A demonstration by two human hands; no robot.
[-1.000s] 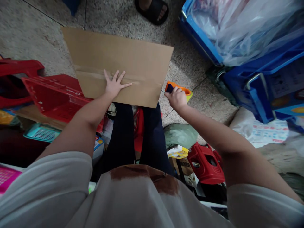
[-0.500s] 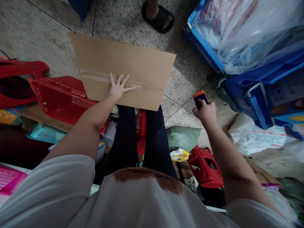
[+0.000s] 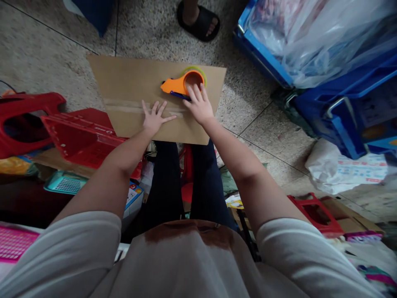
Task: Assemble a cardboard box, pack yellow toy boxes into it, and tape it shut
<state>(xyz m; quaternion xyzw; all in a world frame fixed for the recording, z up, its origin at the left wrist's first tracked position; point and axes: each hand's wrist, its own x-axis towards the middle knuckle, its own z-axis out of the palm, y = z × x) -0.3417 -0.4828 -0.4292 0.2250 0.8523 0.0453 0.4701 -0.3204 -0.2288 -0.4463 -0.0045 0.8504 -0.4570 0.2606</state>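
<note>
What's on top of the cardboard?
On the cardboard: the tape dispenser, with the right hand at its ring, and the left hand, fingers spread. The surface beneath them is covered and can't be seen.

Speckled tiled floor [image 3: 263, 140] with dark joints, blue crates [image 3: 266, 54], red plastic stool [image 3: 27, 124], dim light

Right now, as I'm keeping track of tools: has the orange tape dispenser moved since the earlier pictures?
Yes, leftward: the tape dispenser was over the floor, right of the cardboard, and now appears to rest on it.
</note>
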